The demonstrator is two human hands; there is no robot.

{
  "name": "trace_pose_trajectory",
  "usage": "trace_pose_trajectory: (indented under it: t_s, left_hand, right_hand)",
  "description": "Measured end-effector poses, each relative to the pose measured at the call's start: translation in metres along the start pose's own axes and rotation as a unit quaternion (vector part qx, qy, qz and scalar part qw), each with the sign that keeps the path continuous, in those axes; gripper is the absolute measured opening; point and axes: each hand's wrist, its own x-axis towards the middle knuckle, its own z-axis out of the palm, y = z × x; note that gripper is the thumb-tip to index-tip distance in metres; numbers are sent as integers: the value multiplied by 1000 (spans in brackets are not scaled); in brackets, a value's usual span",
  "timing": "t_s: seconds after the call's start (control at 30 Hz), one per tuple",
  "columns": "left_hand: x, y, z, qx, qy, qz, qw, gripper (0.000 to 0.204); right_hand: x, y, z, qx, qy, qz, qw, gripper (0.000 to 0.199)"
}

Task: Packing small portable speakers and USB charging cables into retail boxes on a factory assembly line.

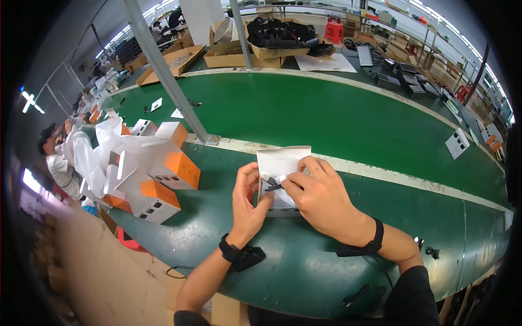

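A small open box with its white lid flap raised stands on the green table in front of me. My left hand is curled around the box's left side, gripping it. At the box's mouth, my right hand pinches a short black cable that has a silver plug. White plastic wrapping shows inside the box below the cable. The right fingers partly cover the cable, and the bottom of the box is hidden from view.
Several orange-and-white boxes with clear plastic bags stand at the left. A grey metal post rises behind them beside the green conveyor belt. Black cables lie near the table's front edge. Another person works at far left.
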Motion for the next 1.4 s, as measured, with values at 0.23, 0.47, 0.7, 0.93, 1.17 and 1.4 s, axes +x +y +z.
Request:
trace_pose_trajectory:
  t_s: [0.23, 0.47, 0.7, 0.93, 1.17, 1.4]
  left_hand:
    - [0, -5, -7, -159, -14, -26, 987, 37]
    - [12, 0, -7, -102, 22, -127, 986, 14]
    - [21, 1, 0, -83, 20, -118, 989, 9]
    - [21, 2, -6, -65, -3, -117, 991, 23]
    - [13, -17, -17, -105, -30, -67, 992, 28]
    - [21, -8, -6, -126, -36, -50, 990, 31]
  right_hand:
    - [1, 0, -7, -32, -38, -29, 998, 14]
    - [-1, 1, -10, -55, -109, -13, 992, 31]
    - [-4, 16, -8, -16, -42, -1, 999, 13]
    - [3, 3, -17, -44, -70, 6, 997, 17]
    - [-12, -13, -23, 136, 146, 112, 973, 44]
    - [-44, 2, -6, 103, 51, 9, 993, 41]
